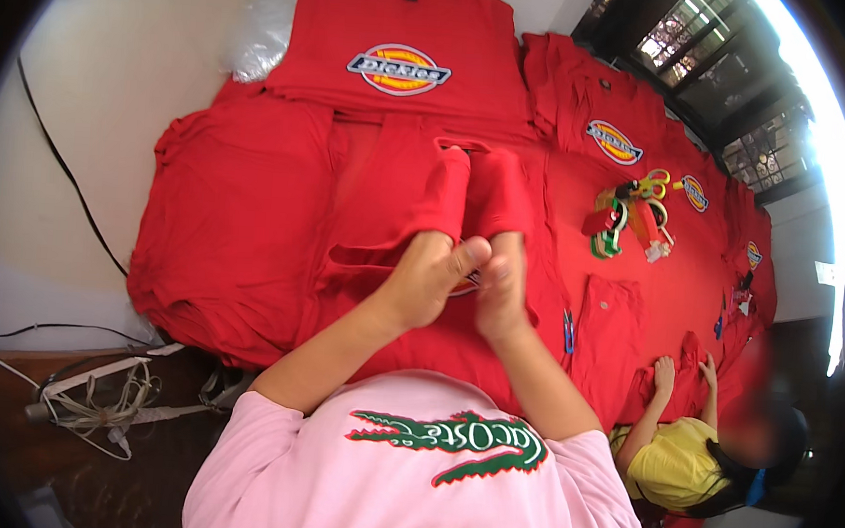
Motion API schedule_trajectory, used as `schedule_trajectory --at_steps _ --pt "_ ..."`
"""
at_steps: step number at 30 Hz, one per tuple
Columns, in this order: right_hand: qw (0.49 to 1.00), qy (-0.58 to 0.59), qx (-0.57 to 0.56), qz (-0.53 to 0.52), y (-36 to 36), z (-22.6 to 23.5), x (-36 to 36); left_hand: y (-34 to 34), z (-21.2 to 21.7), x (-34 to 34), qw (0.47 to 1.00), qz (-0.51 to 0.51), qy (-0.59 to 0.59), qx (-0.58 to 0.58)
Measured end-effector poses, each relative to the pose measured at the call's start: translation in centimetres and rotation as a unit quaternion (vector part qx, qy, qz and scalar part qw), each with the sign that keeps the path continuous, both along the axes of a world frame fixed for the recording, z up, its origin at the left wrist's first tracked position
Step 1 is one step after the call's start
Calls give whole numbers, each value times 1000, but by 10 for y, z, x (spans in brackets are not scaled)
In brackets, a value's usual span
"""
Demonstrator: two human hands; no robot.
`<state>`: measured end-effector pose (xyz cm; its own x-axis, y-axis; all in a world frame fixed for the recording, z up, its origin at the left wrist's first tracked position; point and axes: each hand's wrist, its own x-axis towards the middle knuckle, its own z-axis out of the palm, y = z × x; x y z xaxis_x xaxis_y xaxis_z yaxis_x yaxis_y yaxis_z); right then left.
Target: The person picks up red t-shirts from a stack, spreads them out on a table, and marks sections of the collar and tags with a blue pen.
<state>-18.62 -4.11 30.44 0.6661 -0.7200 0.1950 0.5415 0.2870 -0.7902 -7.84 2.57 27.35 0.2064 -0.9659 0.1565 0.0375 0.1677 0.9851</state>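
Note:
Both my hands are raised side by side over the red-covered table, with a red T-shirt [383, 189] about them. Red cloth covers the fingers of my left hand [426, 284], and a fingertip seems to show at the cloth's far edge. The fingers of my right hand [503, 293] are likewise inside a fold of the shirt. My thumbs stay outside the cloth, close together. Each hand appears to hold the fabric, though most fingers are hidden. Part of a printed badge shows behind my wrists.
Folded red T-shirts [408, 26] lie across the far side. A plastic bag [266, 30] sits far left. Scissors [654, 184] and tape rolls [610, 227] stand right of centre, blue snips [568, 331] nearer. At right a co-worker in a yellow shirt [676, 463] handles red cloth. Cables [110, 395] hang lower left.

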Motion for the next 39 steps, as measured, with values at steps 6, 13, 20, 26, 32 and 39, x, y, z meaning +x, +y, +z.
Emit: schedule_trajectory --at_steps 6,13,20,26,32,39 --pt "980 72 -183 -22 30 -47 -24 6 -54 -57 985 78 -69 -140" --pt "947 104 -301 -37 32 -58 -40 -2 -69 -76 953 132 -114 -247" --pt "927 115 -355 -46 37 -68 -48 7 -55 -70 972 57 -98 -208" --pt "921 119 -367 -46 37 -79 -50 5 -51 -69 969 60 -115 -209" --pt "973 120 -181 -78 6 -121 -88 4 -71 -64 994 25 41 -95" --pt "442 714 -467 -279 -89 -231 -254 20 -198 -58 801 -45 549 234"
